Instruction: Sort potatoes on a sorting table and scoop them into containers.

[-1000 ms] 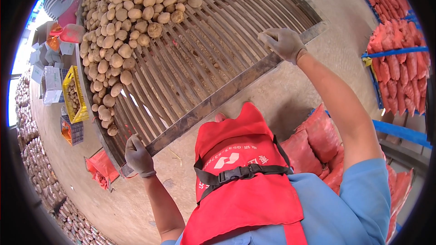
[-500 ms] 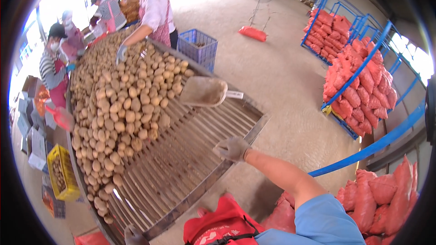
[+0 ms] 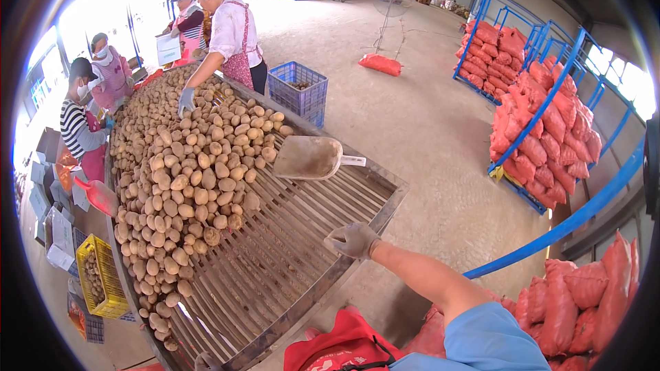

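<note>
My right hand (image 3: 352,240), in a grey glove, is at the near right edge of a slatted metal sorting table (image 3: 275,261). Its fingers are curled together, and I see nothing in them. Only the top of my gloved left hand (image 3: 206,362) shows at the bottom of the picture, by the table's near rim; its fingers are cut off. A big heap of potatoes (image 3: 185,178) covers the left and far parts of the slats. Beyond my right hand, a pale scoop (image 3: 306,158) with a white handle lies at the heap's right side.
Across the heap, a co-worker's gloved hand (image 3: 186,101) touches the potatoes; several co-workers stand along the far and left sides. A red scoop (image 3: 100,197) and yellow crate (image 3: 102,275) are at left. A blue crate (image 3: 298,93) and stacked red sacks (image 3: 543,134) are at right.
My view has shifted slightly. My left hand sits lower in the picture, while my right hand keeps its place at the table edge. A far co-worker now holds up a white box.
</note>
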`<action>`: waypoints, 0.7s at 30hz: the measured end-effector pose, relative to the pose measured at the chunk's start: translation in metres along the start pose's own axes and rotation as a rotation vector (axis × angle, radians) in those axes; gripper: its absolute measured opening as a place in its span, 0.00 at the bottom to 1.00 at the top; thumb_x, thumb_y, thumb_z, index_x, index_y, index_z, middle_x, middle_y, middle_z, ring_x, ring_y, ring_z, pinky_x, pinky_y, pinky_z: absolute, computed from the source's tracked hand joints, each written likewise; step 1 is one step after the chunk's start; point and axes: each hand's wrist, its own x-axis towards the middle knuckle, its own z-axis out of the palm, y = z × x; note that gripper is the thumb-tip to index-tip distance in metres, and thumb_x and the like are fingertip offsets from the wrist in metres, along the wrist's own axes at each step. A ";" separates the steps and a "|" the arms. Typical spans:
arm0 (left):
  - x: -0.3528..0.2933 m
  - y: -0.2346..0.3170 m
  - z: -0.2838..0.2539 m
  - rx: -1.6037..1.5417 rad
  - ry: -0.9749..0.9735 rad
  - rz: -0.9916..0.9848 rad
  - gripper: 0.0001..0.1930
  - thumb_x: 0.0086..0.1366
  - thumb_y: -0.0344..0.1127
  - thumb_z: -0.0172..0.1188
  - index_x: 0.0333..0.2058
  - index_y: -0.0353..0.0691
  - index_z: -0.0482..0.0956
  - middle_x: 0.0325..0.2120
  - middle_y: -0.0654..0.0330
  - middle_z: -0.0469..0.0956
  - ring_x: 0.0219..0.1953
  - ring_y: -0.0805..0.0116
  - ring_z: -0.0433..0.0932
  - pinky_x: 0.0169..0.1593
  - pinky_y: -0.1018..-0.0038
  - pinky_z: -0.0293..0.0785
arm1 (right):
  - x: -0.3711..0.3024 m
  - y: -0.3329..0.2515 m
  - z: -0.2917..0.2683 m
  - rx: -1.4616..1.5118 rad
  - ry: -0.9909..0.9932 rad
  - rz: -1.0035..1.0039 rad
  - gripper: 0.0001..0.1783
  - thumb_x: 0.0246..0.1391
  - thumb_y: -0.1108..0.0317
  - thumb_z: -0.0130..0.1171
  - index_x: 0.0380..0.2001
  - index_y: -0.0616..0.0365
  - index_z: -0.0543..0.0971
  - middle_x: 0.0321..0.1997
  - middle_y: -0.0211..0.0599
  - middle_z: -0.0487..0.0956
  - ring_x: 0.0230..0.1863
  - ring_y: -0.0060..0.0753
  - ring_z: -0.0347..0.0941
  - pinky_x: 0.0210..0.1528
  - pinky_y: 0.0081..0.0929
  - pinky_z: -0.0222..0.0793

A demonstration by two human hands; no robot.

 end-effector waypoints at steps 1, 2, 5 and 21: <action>0.000 -0.001 0.000 -0.001 0.000 -0.001 0.24 0.78 0.56 0.59 0.41 0.40 0.90 0.32 0.48 0.88 0.34 0.50 0.86 0.41 0.56 0.80 | -0.001 0.000 0.000 0.015 0.011 -0.001 0.27 0.74 0.39 0.53 0.40 0.47 0.90 0.44 0.39 0.90 0.48 0.52 0.85 0.55 0.46 0.77; 0.002 -0.002 0.001 0.021 -0.027 -0.012 0.24 0.78 0.56 0.58 0.41 0.40 0.89 0.31 0.48 0.88 0.34 0.50 0.86 0.41 0.56 0.80 | -0.002 0.000 0.000 0.031 0.021 -0.003 0.27 0.74 0.40 0.53 0.41 0.47 0.90 0.44 0.39 0.90 0.49 0.52 0.85 0.55 0.46 0.78; 0.002 -0.007 0.001 0.035 -0.036 -0.005 0.23 0.78 0.56 0.58 0.40 0.40 0.89 0.31 0.48 0.88 0.34 0.49 0.86 0.41 0.55 0.80 | -0.003 -0.007 -0.006 0.039 -0.012 0.034 0.26 0.74 0.40 0.53 0.41 0.47 0.90 0.45 0.38 0.90 0.49 0.51 0.85 0.55 0.46 0.78; -0.002 0.010 -0.007 0.012 -0.007 0.015 0.24 0.78 0.56 0.57 0.39 0.41 0.89 0.32 0.48 0.88 0.35 0.46 0.86 0.42 0.54 0.80 | 0.000 0.001 0.004 0.001 0.032 -0.031 0.27 0.74 0.39 0.52 0.40 0.46 0.90 0.43 0.40 0.89 0.48 0.53 0.85 0.51 0.48 0.78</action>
